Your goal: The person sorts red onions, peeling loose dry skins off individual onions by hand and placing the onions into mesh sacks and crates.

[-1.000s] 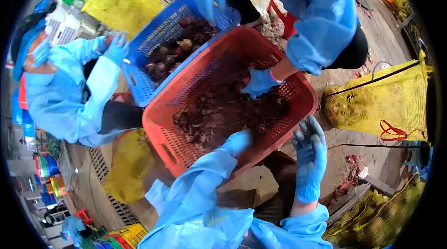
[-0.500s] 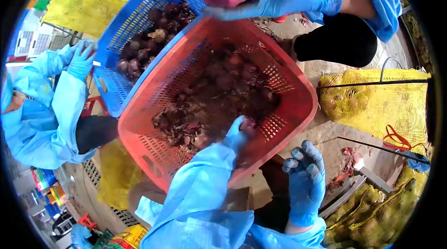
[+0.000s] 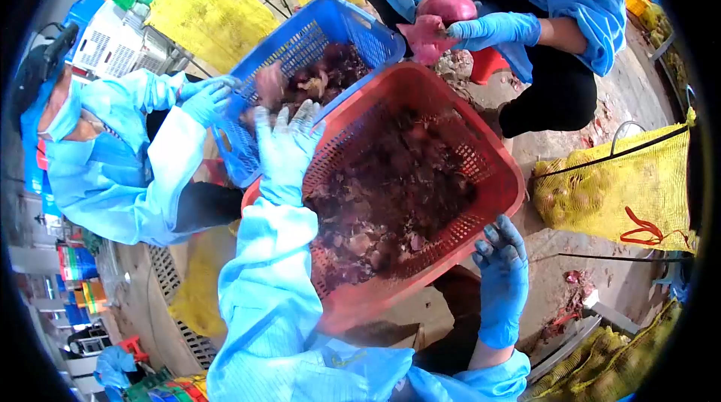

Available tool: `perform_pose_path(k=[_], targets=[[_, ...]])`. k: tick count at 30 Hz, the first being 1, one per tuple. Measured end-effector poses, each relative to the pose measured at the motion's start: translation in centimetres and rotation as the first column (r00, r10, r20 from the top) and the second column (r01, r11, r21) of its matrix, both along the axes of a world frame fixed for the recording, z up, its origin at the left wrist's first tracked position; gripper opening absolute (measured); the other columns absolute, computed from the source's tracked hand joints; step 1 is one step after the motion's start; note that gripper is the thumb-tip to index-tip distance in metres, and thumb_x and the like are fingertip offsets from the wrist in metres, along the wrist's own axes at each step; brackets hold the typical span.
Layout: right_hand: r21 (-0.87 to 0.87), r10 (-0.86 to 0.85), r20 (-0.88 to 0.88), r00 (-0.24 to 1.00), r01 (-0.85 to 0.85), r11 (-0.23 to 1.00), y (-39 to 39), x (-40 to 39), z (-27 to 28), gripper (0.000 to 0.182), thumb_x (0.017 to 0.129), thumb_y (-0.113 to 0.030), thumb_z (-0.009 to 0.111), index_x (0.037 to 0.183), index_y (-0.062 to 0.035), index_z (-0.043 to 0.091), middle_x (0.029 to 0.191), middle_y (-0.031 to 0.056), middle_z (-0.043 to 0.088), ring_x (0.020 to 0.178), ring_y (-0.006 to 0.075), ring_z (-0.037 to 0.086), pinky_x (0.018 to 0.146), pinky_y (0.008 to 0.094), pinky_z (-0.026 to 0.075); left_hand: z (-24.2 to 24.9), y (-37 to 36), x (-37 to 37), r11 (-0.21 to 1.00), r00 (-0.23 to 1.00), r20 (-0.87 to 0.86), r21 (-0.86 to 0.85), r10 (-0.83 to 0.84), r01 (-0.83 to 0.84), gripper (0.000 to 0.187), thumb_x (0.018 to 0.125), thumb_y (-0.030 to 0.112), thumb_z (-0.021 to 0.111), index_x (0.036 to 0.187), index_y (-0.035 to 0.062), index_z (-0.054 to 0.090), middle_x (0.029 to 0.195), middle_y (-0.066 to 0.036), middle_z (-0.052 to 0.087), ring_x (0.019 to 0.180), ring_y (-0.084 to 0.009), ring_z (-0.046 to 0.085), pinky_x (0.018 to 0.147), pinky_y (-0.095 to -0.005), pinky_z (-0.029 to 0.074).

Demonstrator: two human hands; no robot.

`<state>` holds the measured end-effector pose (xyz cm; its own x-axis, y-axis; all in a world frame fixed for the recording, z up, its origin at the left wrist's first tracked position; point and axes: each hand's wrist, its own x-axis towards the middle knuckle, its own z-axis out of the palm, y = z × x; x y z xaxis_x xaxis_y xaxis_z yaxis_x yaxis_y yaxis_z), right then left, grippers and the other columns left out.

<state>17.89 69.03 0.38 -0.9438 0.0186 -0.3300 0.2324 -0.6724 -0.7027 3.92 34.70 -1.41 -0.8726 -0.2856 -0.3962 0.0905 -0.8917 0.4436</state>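
Observation:
My left hand (image 3: 287, 148) is raised over the left rim of the red basket (image 3: 502, 169), its gloved fingers spread and holding nothing. Just beyond its fingertips, a blurred reddish-purple onion (image 3: 270, 85) appears above the near side of the blue basket (image 3: 251, 64). Dark onions and loose skins (image 3: 390, 191) lie inside the red basket. Beside that basket's right side, my right hand (image 3: 502, 278) is up with its fingers slightly curled and apart, nothing visible in it.
A co-worker across from me holds a large peeled-looking purple onion (image 3: 447, 5) in gloved hands. Another person (image 3: 120, 154) sits at the left by the blue basket. A yellow mesh sack (image 3: 616, 184) hangs at the right on a thin rod. Onion skins (image 3: 569, 300) litter the floor.
My left hand has left the inside of the red basket, moved up and left, and opened. The view has shifted, with both baskets now farther right. The co-worker's onion is lower and farther right.

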Motion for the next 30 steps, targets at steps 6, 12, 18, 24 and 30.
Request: perform_pose_path(k=[6, 12, 18, 24, 30], targets=[[-0.032, -0.013, 0.041, 0.999, 0.014, 0.999, 0.4, 0.4, 0.6, 0.05, 0.084, -0.026, 0.057, 0.124, 0.0, 0.045, 0.109, 0.0116, 0.057, 0.09, 0.0194, 0.056, 0.079, 0.0317, 0.043, -13.8, 7.7, -0.2, 0.321, 0.71, 0.466, -0.665, -0.527, 0.674, 0.035, 0.086, 0.028, 0.057, 0.116, 0.0085, 0.056, 0.102, -0.007, 0.063, 0.089, -0.019, 0.06, 0.078, -0.0293, 0.046], [-0.061, -0.076, 0.09, 0.993, 0.082, 0.995, 1.8, 0.6, -0.9, 0.047, 0.082, -0.022, 0.061, 0.121, -0.0004, 0.047, 0.109, 0.0109, 0.053, 0.092, 0.0201, 0.053, 0.075, 0.0341, 0.046, -27.1, 14.3, -9.2, -0.46, 0.833, 0.53, -0.786, -0.158, 0.412, 0.031, 0.083, 0.018, 0.05, 0.111, 0.009, 0.058, 0.11, -0.014, 0.06, 0.103, -0.0327, 0.056, 0.089, -0.0399, 0.043], [-0.11, -0.126, 0.433, 0.893, 0.191, 0.975, 0.7, -0.9, 1.3, 0.035, 0.083, -0.014, 0.056, 0.116, -0.0035, 0.05, 0.102, 0.0117, 0.059, 0.092, 0.0229, 0.057, 0.083, 0.0352, 0.047, -28.7, 16.7, -14.3, -0.805, 0.736, 0.677, -0.417, 0.034, 0.421, 0.037, 0.079, 0.017, 0.053, 0.116, 0.0146, 0.051, 0.114, -0.013, 0.051, 0.099, -0.0349, 0.054, 0.079, -0.0491, 0.045], [-0.126, -0.159, 0.495, 0.854, 0.252, 0.959, 0.3, -0.7, 1.4, 0.026, 0.083, -0.01, 0.055, 0.108, -0.003, 0.055, 0.101, 0.0142, 0.06, 0.089, 0.0248, 0.058, 0.082, 0.0359, 0.047, -27.8, 15.1, -11.9, -0.872, 0.764, 0.645, -0.374, 0.002, 0.317, 0.046, 0.074, 0.019, 0.061, 0.117, 0.0134, 0.048, 0.11, -0.019, 0.049, 0.094, -0.0349, 0.055, 0.074, -0.0481, 0.046], [-0.104, -0.077, 0.169, 0.983, 0.095, 0.99, 0.9, 0.3, -0.6, 0.046, 0.082, -0.019, 0.061, 0.12, 0.002, 0.047, 0.106, 0.0139, 0.057, 0.091, 0.0237, 0.056, 0.077, 0.0356, 0.047, -27.7, 15.4, -5.6, -0.659, 0.769, 0.62, -0.645, -0.154, 0.388, 0.067, 0.064, 0.027, 0.073, 0.121, 0.0103, 0.042, 0.113, -0.019, 0.047, 0.097, -0.0347, 0.053, 0.077, -0.0429, 0.047]])
